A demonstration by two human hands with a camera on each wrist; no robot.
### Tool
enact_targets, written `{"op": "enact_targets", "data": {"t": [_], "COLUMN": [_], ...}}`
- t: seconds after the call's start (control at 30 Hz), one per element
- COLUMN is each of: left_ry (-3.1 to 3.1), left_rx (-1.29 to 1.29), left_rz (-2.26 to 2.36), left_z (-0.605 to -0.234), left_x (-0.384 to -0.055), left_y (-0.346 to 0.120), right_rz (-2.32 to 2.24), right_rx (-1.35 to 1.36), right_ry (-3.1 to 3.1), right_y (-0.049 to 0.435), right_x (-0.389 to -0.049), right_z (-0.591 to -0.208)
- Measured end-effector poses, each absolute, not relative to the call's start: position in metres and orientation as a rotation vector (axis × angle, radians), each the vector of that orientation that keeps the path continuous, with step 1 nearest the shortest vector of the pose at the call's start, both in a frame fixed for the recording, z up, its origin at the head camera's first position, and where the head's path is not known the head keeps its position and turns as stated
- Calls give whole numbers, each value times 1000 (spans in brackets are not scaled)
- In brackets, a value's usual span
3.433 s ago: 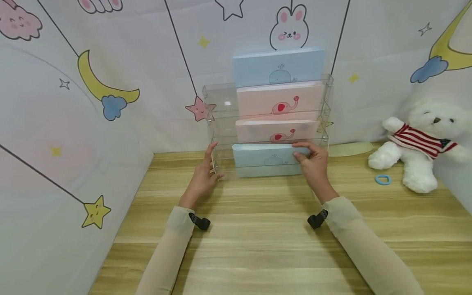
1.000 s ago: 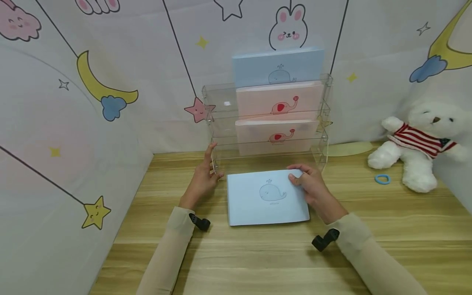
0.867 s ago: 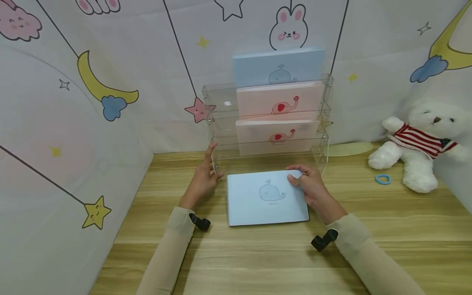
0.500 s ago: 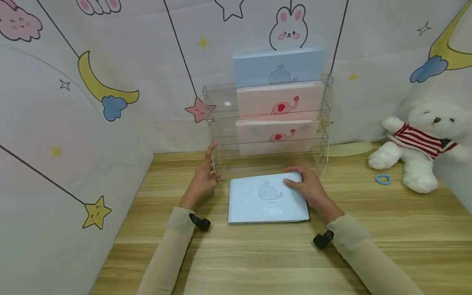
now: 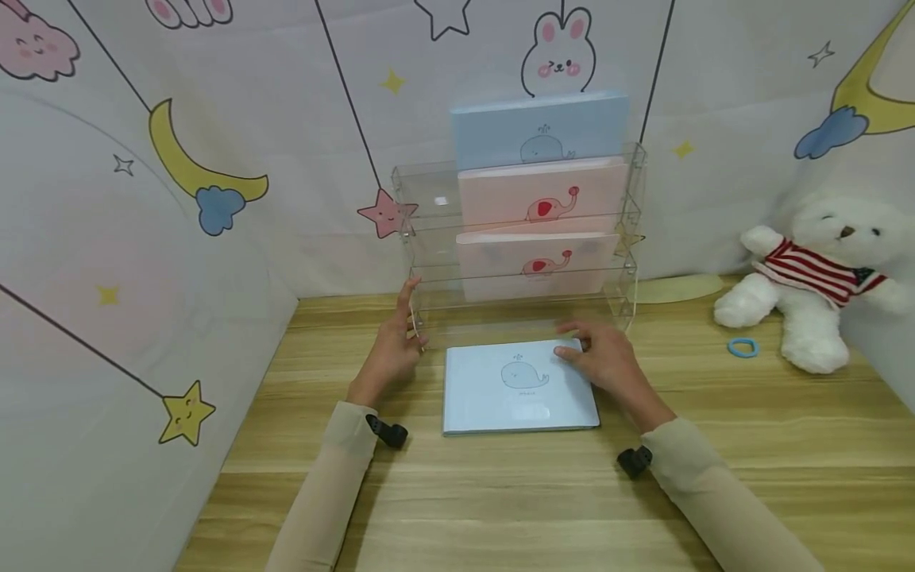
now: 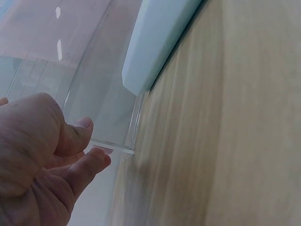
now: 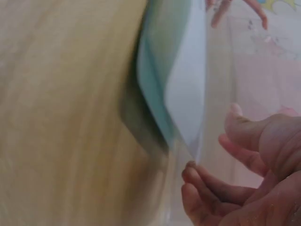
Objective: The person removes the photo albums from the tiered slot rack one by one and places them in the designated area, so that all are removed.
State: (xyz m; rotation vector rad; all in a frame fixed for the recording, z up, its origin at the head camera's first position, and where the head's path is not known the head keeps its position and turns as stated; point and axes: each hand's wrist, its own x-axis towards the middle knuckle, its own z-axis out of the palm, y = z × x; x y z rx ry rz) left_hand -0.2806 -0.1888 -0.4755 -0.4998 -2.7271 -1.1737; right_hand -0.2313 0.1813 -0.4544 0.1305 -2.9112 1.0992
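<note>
A light blue booklet (image 5: pixel 518 405) with a whale drawing lies face up on the wooden table, just in front of a clear acrylic rack (image 5: pixel 439 298). My right hand (image 5: pixel 604 361) is at the booklet's far right corner, its thumb over the cover. In the right wrist view, thumb and fingers are spread apart, and the booklet's covers (image 7: pixel 188 84) part slightly at the corner. At the rack's left side, my left hand (image 5: pixel 391 345) holds the clear side panel (image 6: pixel 115 147) between thumb and fingers. Part of those fingers is hidden behind the panel.
Two pink elephant booklets (image 5: pixel 493 262) and another blue whale booklet (image 5: pixel 493 131) stand in the rack's upper tiers. To the right sit a white teddy bear (image 5: pixel 822 270) and a blue ring (image 5: pixel 743 348). A printed cloth (image 5: pixel 322 159) backs the table.
The blue booklet came out of the rack's lowest tier and was laid down on the table in front. My right hand has just loosened from its corner; the left hand stays put.
</note>
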Motion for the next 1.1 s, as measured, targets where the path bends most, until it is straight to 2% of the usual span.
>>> {"op": "enact_targets", "data": {"t": [0.23, 0.5, 1.1], "left_ry": [-2728, -2727, -2712], "left_rx": [-495, -493, -526], "left_rz": [-1174, -1172, -1158], "left_z": [-476, -475, -477], "left_x": [-280, -280, -280], "left_y": [-189, -189, -190], "right_rz": [1170, 1332, 1215], "right_rx": [180, 318, 253], "right_ry": [-2862, -2529, -2285], "right_y": [188, 202, 214], "right_x": [-224, -230, -256], "right_z": [-432, -407, -368]}}
